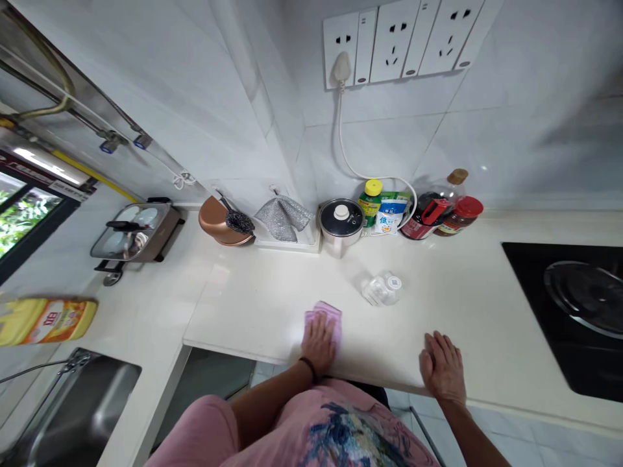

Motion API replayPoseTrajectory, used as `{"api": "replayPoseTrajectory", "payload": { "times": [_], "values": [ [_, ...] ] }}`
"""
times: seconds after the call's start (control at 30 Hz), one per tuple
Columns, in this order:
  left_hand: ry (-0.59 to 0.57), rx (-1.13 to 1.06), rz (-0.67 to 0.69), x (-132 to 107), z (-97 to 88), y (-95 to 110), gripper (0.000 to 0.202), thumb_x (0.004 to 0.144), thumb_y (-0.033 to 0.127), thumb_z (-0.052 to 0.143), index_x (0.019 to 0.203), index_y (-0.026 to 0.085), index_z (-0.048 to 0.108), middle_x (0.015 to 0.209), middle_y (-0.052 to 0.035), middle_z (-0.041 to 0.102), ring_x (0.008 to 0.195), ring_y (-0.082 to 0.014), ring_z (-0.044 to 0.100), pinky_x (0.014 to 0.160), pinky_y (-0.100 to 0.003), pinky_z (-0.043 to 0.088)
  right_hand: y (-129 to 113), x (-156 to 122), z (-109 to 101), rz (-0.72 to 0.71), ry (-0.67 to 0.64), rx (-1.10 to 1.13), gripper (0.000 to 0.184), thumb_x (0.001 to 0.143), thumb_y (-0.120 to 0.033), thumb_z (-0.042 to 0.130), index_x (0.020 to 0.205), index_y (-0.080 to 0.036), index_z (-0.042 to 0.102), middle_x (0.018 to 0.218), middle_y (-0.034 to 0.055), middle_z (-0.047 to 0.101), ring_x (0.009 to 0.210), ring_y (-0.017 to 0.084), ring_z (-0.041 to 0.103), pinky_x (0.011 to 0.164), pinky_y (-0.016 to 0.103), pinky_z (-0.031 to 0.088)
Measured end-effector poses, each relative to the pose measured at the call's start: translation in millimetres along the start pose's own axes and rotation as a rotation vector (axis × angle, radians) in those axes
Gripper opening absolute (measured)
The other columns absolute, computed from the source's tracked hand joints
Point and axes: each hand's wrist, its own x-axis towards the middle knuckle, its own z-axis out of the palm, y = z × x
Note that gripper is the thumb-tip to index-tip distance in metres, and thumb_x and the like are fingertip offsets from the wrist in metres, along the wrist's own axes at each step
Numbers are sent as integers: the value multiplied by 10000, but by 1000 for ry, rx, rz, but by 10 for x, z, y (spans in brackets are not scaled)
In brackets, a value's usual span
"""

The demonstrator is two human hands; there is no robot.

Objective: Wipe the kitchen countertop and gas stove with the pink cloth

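Observation:
My left hand (318,346) presses down on a folded pink cleaning cloth (331,314) near the front edge of the white countertop (263,292). The cloth sticks out past the fingertips, and part of it is hidden beneath the palm. Farther right, my right hand (444,370) rests on the counter's front edge with nothing in it, its fingers loosely bent and a little apart. Between and beyond the two hands, a small clear bottle (382,289) with a white cap lies on the counter, touched by neither hand.
Along the wall stand a kettle-like pot (339,227), a yellow-capped bottle (370,202), a seasoning bag (390,214) and dark sauce bottles (428,217). A black cooktop (530,311) is at right. At left are a sink (92,402), a yellow detergent bottle (53,321) and a dish-filled pan (139,233).

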Motion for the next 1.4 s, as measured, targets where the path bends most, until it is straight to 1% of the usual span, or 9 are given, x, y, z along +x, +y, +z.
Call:
{"api": "replayPoseTrajectory", "payload": {
  "times": [0.2,0.33,0.53,0.73,0.9,1.03,1.1,1.2,1.4],
  "values": [
    [-39,-48,495,369,137,1004,719,1006,490,462,1653,210,322,1752,-136,231,1616,-315,202,1312,-538,155,5,31,-16,-12,-2,-10,579,980,-362,416,1545,-236,435,1600,151,473,1497,379,394,1208,668,310],
    [-47,-68,562,327,90,998,711,1007,466,479,1650,208,322,1761,-121,209,1616,-287,205,1314,-509,143,1,39,-39,-6,-3,1,580,980,-367,425,1546,-238,442,1603,147,471,1496,389,392,1207,672,302],
    [-90,-40,308,-110,-59,142,735,1005,486,470,1669,235,279,1758,-121,217,1616,-300,207,1317,-528,136,-1,42,-58,1,-7,29,577,976,-366,436,1534,-222,464,1602,151,473,1496,394,388,1216,676,287],
    [-37,91,-209,-599,-221,-984,707,1003,342,422,1676,201,258,1753,-122,235,1630,-299,147,1328,-519,101,4,48,-60,3,-5,15,565,983,-374,436,1524,-215,468,1598,157,479,1506,383,384,1233,663,269],
    [13,69,-686,-781,-454,-1929,662,1038,312,283,1670,118,239,1753,-188,185,1636,-304,100,1303,-574,156,27,46,-33,-19,15,32,584,972,-369,438,1536,-224,462,1592,157,485,1494,407,394,1211,685,288],
    [94,-5,-1051,-696,-651,-2345,660,1056,360,236,1661,97,242,1739,-238,187,1628,-333,138,1280,-605,208,3,50,-34,-15,15,43,602,965,-355,442,1557,-241,436,1614,141,463,1500,404,387,1211,694,289],
    [134,-21,-1135,-588,-697,-2324,658,1063,366,215,1645,63,263,1723,-275,199,1619,-367,156,1261,-635,228,-14,55,-40,-5,1,35,595,966,-354,438,1550,-237,441,1613,141,463,1503,391,380,1215,681,291],
    [156,-16,-1082,-387,-673,-2026,658,1068,333,198,1615,-30,251,1694,-344,195,1596,-448,164,1218,-699,248,-26,60,-43,12,-14,16,578,968,-357,415,1529,-221,455,1599,149,472,1501,377,372,1211,666,296],
    [109,-18,-676,85,-353,-899,651,1043,311,351,1640,63,282,1745,-225,169,1621,-376,107,1292,-618,118,-12,52,-25,2,-5,19,592,973,-356,408,1551,-230,428,1605,153,461,1495,388,372,1199,679,295]
  ]
}}
